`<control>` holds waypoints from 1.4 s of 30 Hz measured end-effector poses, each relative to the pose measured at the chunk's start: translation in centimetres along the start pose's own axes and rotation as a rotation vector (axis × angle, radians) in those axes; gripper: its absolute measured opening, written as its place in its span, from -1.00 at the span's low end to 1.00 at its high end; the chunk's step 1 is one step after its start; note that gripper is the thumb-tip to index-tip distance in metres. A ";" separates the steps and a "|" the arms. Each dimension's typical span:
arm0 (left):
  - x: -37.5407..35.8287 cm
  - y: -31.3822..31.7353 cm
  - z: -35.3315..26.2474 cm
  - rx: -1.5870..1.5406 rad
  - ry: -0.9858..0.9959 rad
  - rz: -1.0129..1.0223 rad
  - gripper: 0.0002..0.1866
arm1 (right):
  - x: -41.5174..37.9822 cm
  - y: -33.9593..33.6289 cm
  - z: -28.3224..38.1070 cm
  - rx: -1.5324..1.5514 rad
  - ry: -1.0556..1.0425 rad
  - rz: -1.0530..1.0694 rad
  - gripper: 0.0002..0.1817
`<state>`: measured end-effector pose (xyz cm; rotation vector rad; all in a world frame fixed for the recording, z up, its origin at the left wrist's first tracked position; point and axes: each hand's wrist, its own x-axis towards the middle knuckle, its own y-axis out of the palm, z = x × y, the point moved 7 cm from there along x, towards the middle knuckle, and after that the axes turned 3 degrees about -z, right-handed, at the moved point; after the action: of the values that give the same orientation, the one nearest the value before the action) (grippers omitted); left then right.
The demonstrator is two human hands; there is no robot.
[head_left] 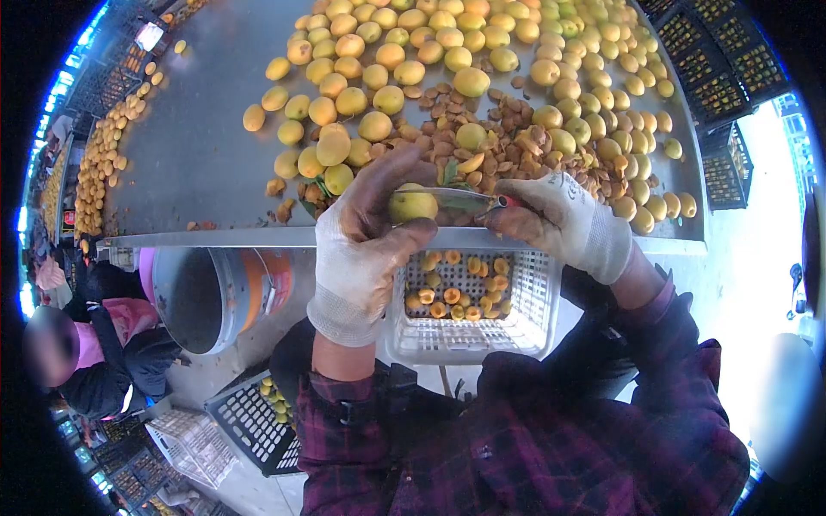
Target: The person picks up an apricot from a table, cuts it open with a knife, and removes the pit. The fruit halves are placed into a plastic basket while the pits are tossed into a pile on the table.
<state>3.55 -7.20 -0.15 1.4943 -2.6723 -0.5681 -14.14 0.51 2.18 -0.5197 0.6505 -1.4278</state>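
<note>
My left hand [366, 236], in a stained white glove, is closed around a yellow-green apricot [414, 205] just above the table's near edge. In my right hand [551, 217], also gloved, is a knife with a red handle end [506, 202]. Its blade [460, 198] points left and reaches the apricot; whether it has cut in cannot be made out. Beyond both hands lie a heap of brown pits and scraps [482, 129] and many whole apricots [447, 39]. Below the hands, a white plastic basket [471, 344] holds several halved apricots [452, 295].
The metal table [206, 112] has a raised near edge. A bucket [194, 301] lies tilted at the left, near a seated person [103, 344]. A black crate [254, 426] and a white crate [189, 443] stand on the floor. Stacked black crates [723, 60] are at the right.
</note>
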 end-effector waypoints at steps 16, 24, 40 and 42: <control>-0.1 0.2 -0.1 -0.054 0.069 0.003 -0.34 | -0.8 1.4 0.1 0.040 -0.056 -0.015 -0.56; 1.6 1.6 1.1 -0.617 0.121 -0.121 -0.51 | 1.1 5.9 0.6 0.478 0.007 -0.188 -0.62; 0.8 0.6 1.5 -0.367 0.008 -0.347 -0.67 | 1.3 9.3 0.6 1.067 0.318 0.163 -0.50; 0.8 0.6 1.6 -0.402 0.001 -0.333 -0.69 | 1.6 9.4 0.6 0.955 0.275 0.076 -0.51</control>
<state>2.30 -7.13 -1.62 1.8019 -2.1361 -1.0443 -6.88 -0.35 -3.96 0.4510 0.1368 -1.5598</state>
